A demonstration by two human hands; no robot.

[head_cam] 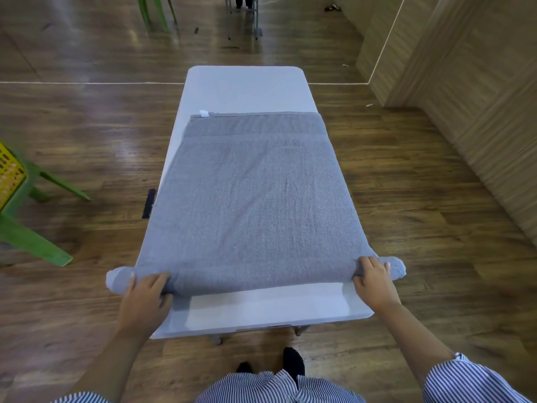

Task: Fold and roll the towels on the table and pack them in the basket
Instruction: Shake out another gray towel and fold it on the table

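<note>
A: From the head camera, the grey towel (250,193) is lying flat along the white worktop (247,85), its near end sitting in a low roll.

B: And the hands?

A: The left hand (145,298) is curling its fingers over the roll's left end; the right hand (374,283) is gripping the right end. Both roll ends are overhanging the worktop's sides.

B: Anything beside it?

A: A yellow basket (8,175) is sitting on a green chair (32,228), well left of the worktop.
</note>
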